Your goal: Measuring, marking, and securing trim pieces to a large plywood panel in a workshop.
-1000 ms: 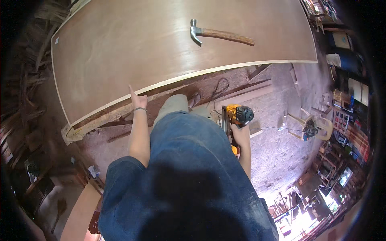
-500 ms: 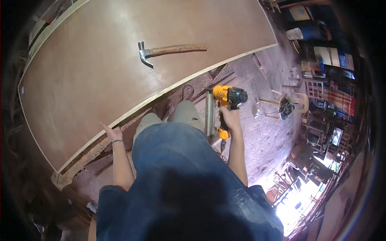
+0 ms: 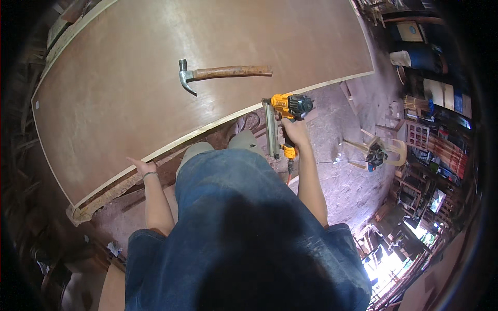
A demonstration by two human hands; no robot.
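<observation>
My right hand (image 3: 295, 132) is wrapped round the grip of a yellow and black nail gun (image 3: 284, 105). The gun's nose is at the near edge of a large brown wooden panel (image 3: 119, 103) with pale edging; whether it touches is hard to tell. My left hand (image 3: 141, 166) rests at the panel's near edge further left, fingers stretched out over the surface and holding nothing. A claw hammer (image 3: 228, 72) with a wooden handle lies on the panel, its metal head to the left.
A hose (image 3: 290, 173) hangs from the nail gun's base. On the floor to the right, a pale plastic chair (image 3: 397, 152) lies near a dark machine (image 3: 375, 154). Wooden chair frames (image 3: 418, 136) and a blue drum (image 3: 423, 58) line the right side.
The nail gun in my right hand has come up to the panel's edge, moving forward and slightly left. My left hand stays at the edge. The view has shifted a little.
</observation>
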